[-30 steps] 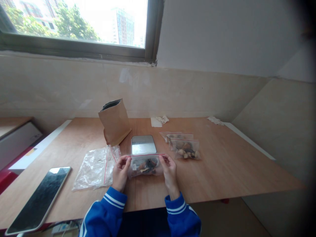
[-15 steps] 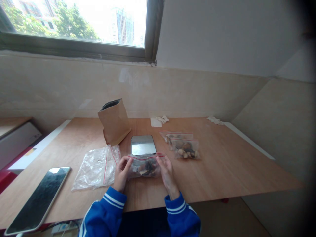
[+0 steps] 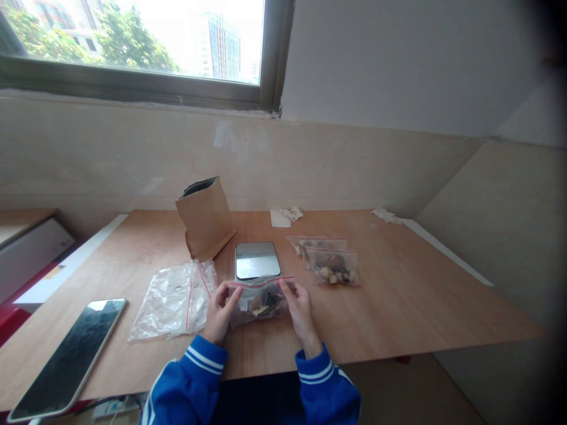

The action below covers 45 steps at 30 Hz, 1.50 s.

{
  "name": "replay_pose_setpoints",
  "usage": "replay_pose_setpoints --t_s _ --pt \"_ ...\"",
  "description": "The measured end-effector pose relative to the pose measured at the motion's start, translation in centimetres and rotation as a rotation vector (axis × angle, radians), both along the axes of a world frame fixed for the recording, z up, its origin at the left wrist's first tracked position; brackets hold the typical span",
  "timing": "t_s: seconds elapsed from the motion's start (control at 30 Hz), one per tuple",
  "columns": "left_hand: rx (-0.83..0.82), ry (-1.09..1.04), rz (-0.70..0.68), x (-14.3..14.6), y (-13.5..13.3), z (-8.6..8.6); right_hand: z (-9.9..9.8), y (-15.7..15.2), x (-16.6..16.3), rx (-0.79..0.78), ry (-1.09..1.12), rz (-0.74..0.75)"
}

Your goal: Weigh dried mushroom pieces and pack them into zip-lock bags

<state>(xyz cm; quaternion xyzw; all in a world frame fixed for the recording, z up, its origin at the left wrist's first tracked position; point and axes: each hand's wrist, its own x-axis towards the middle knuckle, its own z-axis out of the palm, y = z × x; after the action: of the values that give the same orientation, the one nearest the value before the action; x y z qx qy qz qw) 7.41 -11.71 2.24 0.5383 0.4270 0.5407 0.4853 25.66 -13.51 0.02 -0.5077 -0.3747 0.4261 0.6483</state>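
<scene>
The plastic bag point(image 3: 259, 306) of dried pieces was between the two hands, just on the near side of the small scale point(image 3: 257, 261); whether its bottom edge rested on the table point(image 3: 398, 313), I could not tell. It looked light, thin and limp, probably a little slippery, with loose lumps that would sag and shift; the dried pieces themselves might have been brittle, so the strip along the red line, near the top corners, seemed the best place to take hold, rather than the filled middle.

The left hand point(image 3: 218, 311) pinched the left top corner, thumb on the near face and fingers curled behind; the right hand point(image 3: 302, 311) pinched the right end in much the same way; the thumbs leaned inward toward each other, and both forearms, in blue sleeves point(image 3: 188, 381), came up from the table's near edge; the filled bags point(image 3: 334, 271) lay beyond the right hand, well apart from it.
</scene>
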Motion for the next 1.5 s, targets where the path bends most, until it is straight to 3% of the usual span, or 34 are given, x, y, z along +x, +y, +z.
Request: replay_pose_setpoints --t_s 0.47,0.87,1.23,1.5 --pt "0.029 0.027 0.249 -0.33 0.33 -0.68 0.08 -0.16 -0.24 0.045 -0.046 0.063" --pt "0.004 0.065 0.07 -0.18 0.33 -0.58 0.04 -0.13 -0.34 0.051 -0.036 0.034" --pt "0.008 0.056 0.151 -0.14 0.06 -0.26 0.28 -0.32 -0.25 0.077 -0.12 -0.048" --pt "0.004 0.051 0.115 -0.08 0.14 -0.36 0.22 -0.29 -0.11 0.117 -0.157 -0.061"
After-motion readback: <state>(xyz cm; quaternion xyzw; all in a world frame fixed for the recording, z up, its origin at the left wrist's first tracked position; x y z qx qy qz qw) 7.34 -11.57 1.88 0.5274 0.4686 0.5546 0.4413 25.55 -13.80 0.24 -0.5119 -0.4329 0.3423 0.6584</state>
